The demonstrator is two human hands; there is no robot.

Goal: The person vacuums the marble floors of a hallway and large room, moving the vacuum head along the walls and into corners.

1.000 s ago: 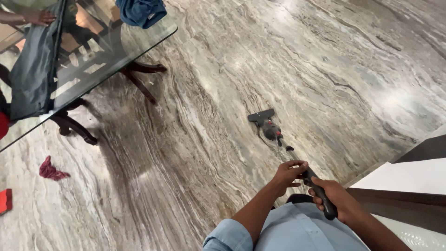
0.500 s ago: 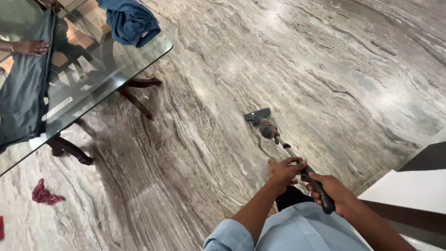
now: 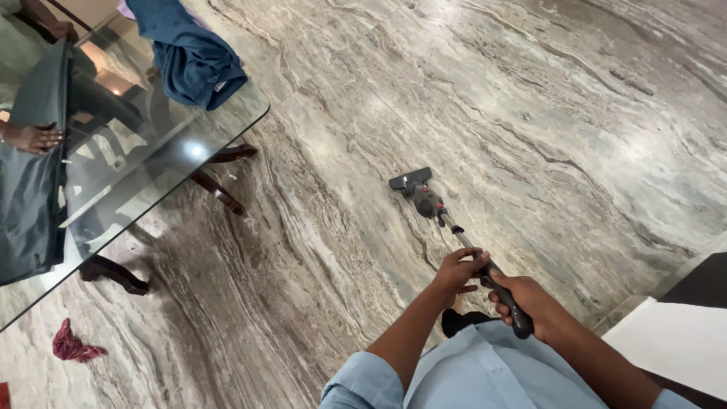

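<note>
Both my arms reach forward and down: my right hand (image 3: 530, 303) is wrapped tight round the black handle of the stick vacuum (image 3: 454, 227), my left hand (image 3: 458, 270) curled on its tube just ahead. Its nozzle rests on the marble floor (image 3: 568, 113), well beyond my fingers.

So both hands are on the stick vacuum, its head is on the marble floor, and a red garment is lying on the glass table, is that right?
Not quite: the garment on the glass table is blue, as the head view shows. The rest stands: the left hand and right hand hold the stick vacuum, its head on the marble floor.
</note>
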